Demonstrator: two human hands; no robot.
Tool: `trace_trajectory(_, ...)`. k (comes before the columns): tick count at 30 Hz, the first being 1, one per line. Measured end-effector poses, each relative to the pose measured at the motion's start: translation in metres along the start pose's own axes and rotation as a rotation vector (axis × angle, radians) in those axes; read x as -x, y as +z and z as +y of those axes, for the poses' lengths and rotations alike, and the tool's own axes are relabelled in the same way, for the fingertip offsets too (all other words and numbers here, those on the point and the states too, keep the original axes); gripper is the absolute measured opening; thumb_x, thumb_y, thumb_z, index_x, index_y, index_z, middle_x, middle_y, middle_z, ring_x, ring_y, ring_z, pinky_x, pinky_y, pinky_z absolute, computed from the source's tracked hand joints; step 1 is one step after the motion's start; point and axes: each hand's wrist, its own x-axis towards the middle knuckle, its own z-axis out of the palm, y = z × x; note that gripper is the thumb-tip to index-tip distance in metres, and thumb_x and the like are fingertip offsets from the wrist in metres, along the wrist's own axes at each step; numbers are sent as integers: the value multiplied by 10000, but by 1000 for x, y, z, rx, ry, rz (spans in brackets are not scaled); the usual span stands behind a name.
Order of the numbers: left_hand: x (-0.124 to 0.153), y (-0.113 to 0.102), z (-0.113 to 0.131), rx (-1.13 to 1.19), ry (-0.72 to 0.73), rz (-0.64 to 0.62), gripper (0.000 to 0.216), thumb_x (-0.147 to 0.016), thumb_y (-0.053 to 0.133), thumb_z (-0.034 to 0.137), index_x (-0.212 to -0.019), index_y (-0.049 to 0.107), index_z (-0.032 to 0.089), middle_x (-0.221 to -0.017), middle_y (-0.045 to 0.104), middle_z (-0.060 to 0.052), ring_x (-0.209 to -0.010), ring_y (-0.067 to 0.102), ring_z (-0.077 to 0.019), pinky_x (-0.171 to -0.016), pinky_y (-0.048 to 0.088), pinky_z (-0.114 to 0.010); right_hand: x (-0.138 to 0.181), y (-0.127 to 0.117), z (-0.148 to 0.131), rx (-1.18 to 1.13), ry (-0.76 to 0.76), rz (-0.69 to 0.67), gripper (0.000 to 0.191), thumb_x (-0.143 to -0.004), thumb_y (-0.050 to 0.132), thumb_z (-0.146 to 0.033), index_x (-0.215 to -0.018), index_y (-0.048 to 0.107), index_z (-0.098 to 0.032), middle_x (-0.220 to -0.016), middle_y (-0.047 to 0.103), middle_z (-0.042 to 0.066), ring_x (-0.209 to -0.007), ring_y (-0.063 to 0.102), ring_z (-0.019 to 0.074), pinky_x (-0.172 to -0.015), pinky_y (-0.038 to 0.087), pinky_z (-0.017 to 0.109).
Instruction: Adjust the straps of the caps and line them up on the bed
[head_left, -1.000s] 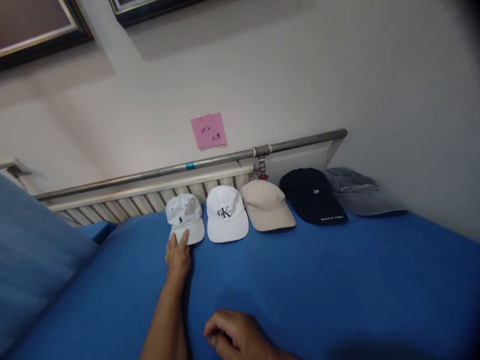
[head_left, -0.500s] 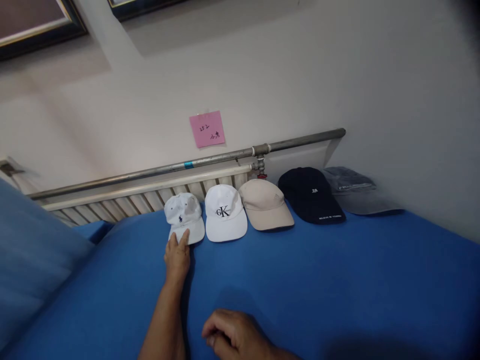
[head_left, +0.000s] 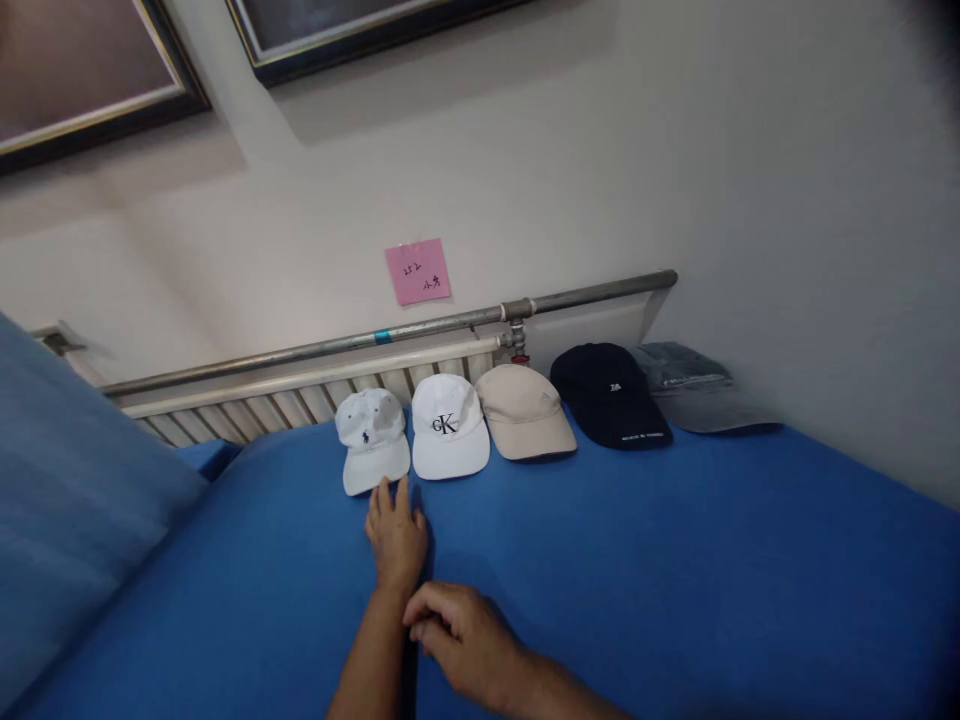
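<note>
My left hand (head_left: pixel 397 540) reaches forward over the blue cover with its fingers spread and holds nothing. Its fingertips lie just in front of the brim of a pale baseball cap (head_left: pixel 371 428) with a small dark emblem. My right hand (head_left: pixel 469 637) is nearer to me, beside my left forearm, its fingers curled in and no object showing in them. A white cap (head_left: pixel 450 450) with black "CK" lettering stands right of the pale one. Farther right along the row come a beige cap (head_left: pixel 527 415), a navy cap (head_left: pixel 611 395) and a grey cap (head_left: pixel 697 390).
The blue-covered surface (head_left: pixel 637 570) runs up to a white radiator (head_left: pixel 277 405) and a metal pipe (head_left: pixel 315 353). A pink note (head_left: pixel 417 272) is stuck on the wall. Blue fabric (head_left: pixel 82 500) hangs at the left, and framed pictures (head_left: pixel 202 95) are above.
My left hand has let go of the pale cap's brim and drawn back toward me and to the right. The caps keep their order; the camera view has shifted slightly.
</note>
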Motion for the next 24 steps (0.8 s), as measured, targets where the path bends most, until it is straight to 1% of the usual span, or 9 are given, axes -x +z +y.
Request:
trace_trajectory(3, 20, -5, 2, -10, 16, -41, 465, -875, 482, 198, -1338, 522, 212, -1429, 445, -124, -1303, 400, -275, -1001, 387, -407, 3, 1, -1, 26, -63, 18, 211, -738, 484, -49, -750, 646, -184, -712, 640, -20, -671, 571, 107, -656, 420, 194)
trace_trajectory(7, 42, -15, -3, -27, -7, -77, 422, -899, 441, 195, -1304, 553, 151, -1348, 531, -144, -1238, 479, -260, -1003, 393, -395, 12, -3, 4, 149, -175, 25, 205, -745, 481, -47, -776, 625, -190, -771, 635, -7, -708, 567, 118, -692, 427, 211)
trace_trajectory(11, 63, -24, -3, -28, 13, -104, 414, -914, 418, 194, -1303, 558, 161, -1350, 543, -125, -1258, 467, -246, -1037, 363, -385, 26, -16, 11, 268, -222, 45, 238, -731, 462, -21, -816, 605, -190, -830, 603, 16, -787, 565, 141, -743, 433, 239)
trace_trajectory(15, 83, -32, -2, -16, 39, -126, 403, -922, 409, 205, -1282, 582, 150, -1353, 543, -132, -1267, 460, -255, -1047, 348, -393, 41, -37, 14, 320, -210, 102, 260, -706, 441, 14, -792, 571, -193, -816, 573, 11, -795, 549, 143, -759, 431, 249)
trace_trajectory(18, 95, -38, -4, -6, 50, -141, 400, -920, 414, 208, -1271, 594, 144, -1359, 538, -139, -1274, 456, -264, -1052, 341, -405, 56, -57, 14, 303, -217, 148, 241, -733, 436, 5, -782, 561, -195, -808, 569, 8, -788, 548, 138, -757, 430, 248)
trace_trajectory(20, 101, -41, -7, 1, 56, -154, 396, -916, 423, 212, -1262, 603, 145, -1362, 536, -141, -1272, 459, -274, -1047, 346, -418, 67, -73, 15, 298, -186, 195, 227, -752, 429, -11, -770, 560, -195, -796, 567, 7, -776, 548, 136, -746, 431, 247)
trace_trajectory(24, 110, -44, -16, -18, 67, -210, 400, -916, 421, 225, -1268, 602, 166, -1382, 522, -123, -1276, 460, -273, -1040, 359, -420, 94, -111, 17, 329, -79, 305, 197, -744, 435, -42, -729, 564, -191, -768, 567, 9, -750, 554, 140, -725, 433, 255)
